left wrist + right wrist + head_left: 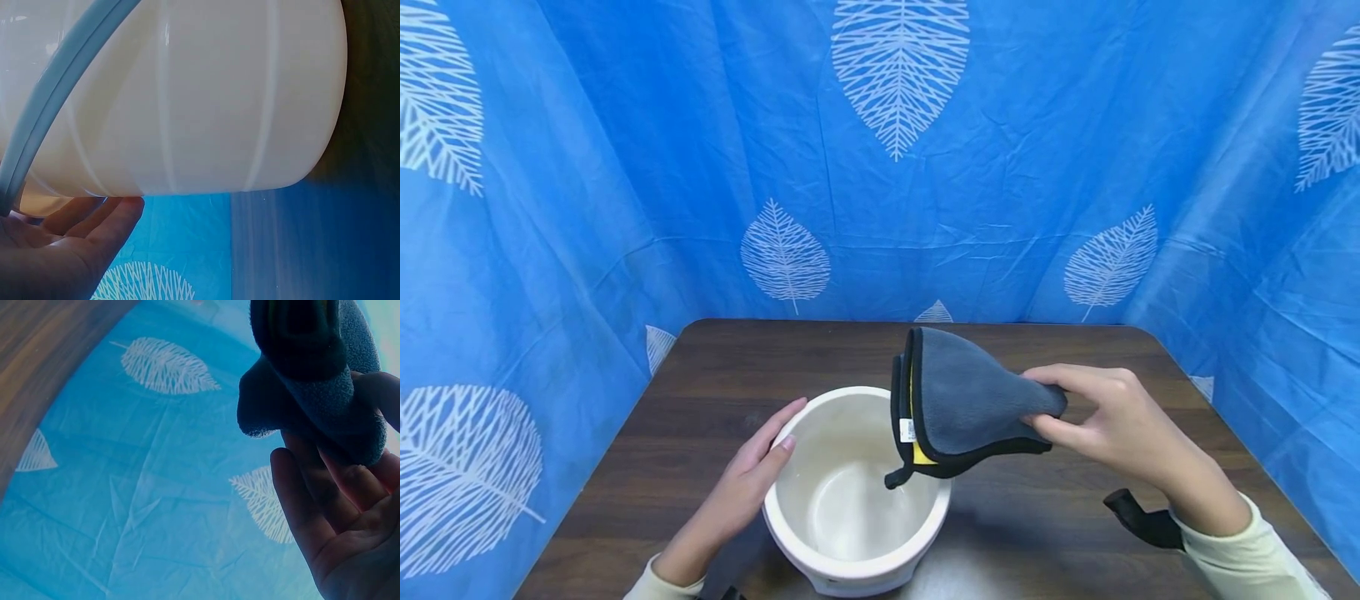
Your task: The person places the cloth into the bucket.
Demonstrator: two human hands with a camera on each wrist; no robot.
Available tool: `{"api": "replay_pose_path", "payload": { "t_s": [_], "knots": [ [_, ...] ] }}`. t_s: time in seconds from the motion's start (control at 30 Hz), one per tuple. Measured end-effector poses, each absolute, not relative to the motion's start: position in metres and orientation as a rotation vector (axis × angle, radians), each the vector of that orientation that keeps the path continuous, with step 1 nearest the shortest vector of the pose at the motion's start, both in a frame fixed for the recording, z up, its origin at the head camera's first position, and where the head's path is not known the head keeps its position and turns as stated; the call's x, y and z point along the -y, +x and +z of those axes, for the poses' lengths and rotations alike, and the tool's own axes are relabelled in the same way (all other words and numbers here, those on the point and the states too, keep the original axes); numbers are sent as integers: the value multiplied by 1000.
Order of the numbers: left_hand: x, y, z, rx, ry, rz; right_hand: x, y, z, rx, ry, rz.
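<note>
My right hand (1093,412) pinches one bunched end of a grey towel (966,396) between thumb and fingers. Folded over, the towel has black edging, a strip of yellow inside, a small white label and a black hanging loop; its wide end hangs over the right rim of a white bucket (786,542). From the left, my left hand (748,479) holds the bucket's rim, thumb at the top edge and fingers along the outer wall. In the left wrist view, fingertips lie against the ridged side, near a pale blue-grey handle (69,78). The right wrist view shows the towel's gathered end (331,400) dark, between the fingers.
The bucket stands near the front edge of a dark wooden table (1037,350). Blue curtains (1000,167) with white leaf prints hang behind it and on both sides. A black strap end (1138,517) sticks out at my right wrist.
</note>
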State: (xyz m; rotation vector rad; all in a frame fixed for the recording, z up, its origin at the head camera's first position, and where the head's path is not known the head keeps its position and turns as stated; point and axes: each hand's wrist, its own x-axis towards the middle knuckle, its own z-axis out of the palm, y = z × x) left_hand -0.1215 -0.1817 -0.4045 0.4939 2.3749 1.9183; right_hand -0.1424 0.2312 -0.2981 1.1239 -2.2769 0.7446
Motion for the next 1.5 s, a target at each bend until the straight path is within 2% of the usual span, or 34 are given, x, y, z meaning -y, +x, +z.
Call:
{"api": "replay_pose_path", "payload": {
  "t_s": [0.57, 1.03, 1.5],
  "knots": [
    [181, -118, -402, -2378, 524, 1938, -206, -144, -300, 2290, 1197, 814],
    [181, -119, -402, -2407, 399, 1872, -189, -149, -307, 2214, 1284, 853],
    [181, -121, -403, -2410, 435, 1872, -176, -151, -312, 2228, 1351, 851]
  ]
}}
